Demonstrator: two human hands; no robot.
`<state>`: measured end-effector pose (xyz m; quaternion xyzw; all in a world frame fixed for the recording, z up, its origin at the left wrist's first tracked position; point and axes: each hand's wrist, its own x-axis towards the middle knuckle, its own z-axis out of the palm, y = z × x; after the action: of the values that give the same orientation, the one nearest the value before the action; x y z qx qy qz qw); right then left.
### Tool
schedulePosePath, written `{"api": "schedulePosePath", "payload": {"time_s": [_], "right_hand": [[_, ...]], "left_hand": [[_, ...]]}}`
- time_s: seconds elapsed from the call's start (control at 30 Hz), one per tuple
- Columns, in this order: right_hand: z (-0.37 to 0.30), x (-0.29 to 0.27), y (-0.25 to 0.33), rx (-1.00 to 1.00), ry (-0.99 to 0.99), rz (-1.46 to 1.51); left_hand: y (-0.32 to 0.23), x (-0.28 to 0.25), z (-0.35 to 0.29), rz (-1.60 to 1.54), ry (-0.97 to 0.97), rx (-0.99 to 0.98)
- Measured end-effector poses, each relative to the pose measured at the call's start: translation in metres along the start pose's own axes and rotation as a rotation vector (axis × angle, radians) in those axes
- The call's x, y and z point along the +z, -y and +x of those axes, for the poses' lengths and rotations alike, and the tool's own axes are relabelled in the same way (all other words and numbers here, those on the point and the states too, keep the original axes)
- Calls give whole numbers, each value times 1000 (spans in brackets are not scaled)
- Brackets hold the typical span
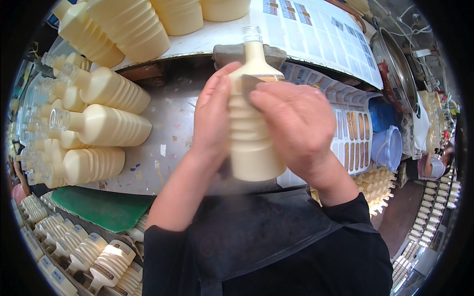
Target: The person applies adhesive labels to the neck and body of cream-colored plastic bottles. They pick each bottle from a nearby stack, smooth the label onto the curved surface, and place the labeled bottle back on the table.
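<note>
A cream plastic bottle with ribbed sides and a clear threaded neck lies in front of me, its neck pointing away and resting on a grey cloth-like pad. My left hand is closed around its left side, with the fingertips near the shoulder. Between the fingers of my right hand is a dark, flat scraper, pressed to the upper body of the bottle. Beside the scraper shows part of a brown-edged label on the bottle. The right hand is slightly blurred and covers the bottle's right side.
Cream bottles are stacked on their sides at the left of the worktable. Label sheets lie at the back right, with more sheets below. A blue bucket stands at the right. Labelled bottles fill the lower left near a green sheet.
</note>
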<state>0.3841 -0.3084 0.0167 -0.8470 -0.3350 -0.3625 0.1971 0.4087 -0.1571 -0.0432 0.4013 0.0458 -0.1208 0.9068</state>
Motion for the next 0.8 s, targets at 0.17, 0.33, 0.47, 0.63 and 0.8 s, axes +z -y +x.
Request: {"api": "schedulePosePath", "payload": {"time_s": [0.17, 0.33, 0.47, 0.63, 0.8], "right_hand": [[14, 0, 18, -41, 82, -15], [20, 1, 29, -25, 254, -69], [26, -1, 23, 84, 235, 101], [30, 0, -1, 43, 13, -63], [17, 6, 16, -79, 173, -75]], "left_hand": [[1, 1, 0, -67, -46, -29], [3, -4, 0, -170, 27, -61], [1, -3, -1, -215, 64, -75], [-1, 1, -3, -165, 45, -77], [1, -2, -1, -173, 56, -76]]}}
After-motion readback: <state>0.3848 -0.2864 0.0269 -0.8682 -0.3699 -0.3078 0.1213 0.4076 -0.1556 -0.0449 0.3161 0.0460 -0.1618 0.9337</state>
